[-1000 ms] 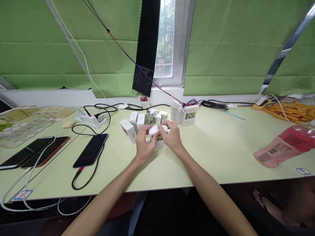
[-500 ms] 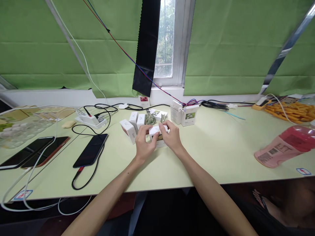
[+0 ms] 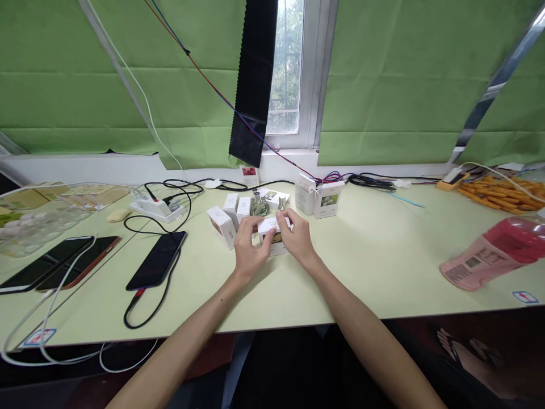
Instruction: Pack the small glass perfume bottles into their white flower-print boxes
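Note:
Both my hands are closed around a small white box (image 3: 279,248) that stands on the pale table, its printed front facing me. My left hand (image 3: 250,250) grips the left side, thumb at the front. From the right, my right hand (image 3: 298,238) holds it with thumb and fingers at the top edge. Just left of it stand several similar white boxes (image 3: 222,226). Behind it are a small glass bottle (image 3: 259,205) and a white box lying flat (image 3: 275,199). Two more boxes (image 3: 327,201) stand behind my right hand.
On the left lie a black phone (image 3: 157,261) on a cable, two more phones (image 3: 79,264) and a white power strip (image 3: 157,209). A pink bottle (image 3: 489,253) lies at the right, with an orange-filled bag (image 3: 502,193) behind it. Cables (image 3: 370,180) run along the back edge.
My hands and the box hold nearly the same position. At the lower right, a person's bare leg and sandalled foot have shifted beneath the table.

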A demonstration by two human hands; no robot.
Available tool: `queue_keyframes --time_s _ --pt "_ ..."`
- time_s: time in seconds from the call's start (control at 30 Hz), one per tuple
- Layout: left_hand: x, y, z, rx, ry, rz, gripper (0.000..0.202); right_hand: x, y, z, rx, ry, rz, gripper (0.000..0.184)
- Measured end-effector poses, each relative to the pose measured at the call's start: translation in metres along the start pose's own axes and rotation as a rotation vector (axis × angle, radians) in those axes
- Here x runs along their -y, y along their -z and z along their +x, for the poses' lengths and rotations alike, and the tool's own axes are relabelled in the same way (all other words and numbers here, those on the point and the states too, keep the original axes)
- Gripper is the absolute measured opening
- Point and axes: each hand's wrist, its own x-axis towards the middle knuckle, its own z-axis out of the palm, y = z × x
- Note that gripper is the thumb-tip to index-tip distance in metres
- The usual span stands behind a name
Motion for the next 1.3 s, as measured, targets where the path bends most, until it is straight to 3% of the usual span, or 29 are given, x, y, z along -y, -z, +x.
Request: queue_keyframes --time_s 1.3 --pt "-0.0001 0.0002 -0.0004 0.027 0.029 -0.006 0.019 0.002 0.0002 -0.0004 0.017 -0.028 0.019 0.028"
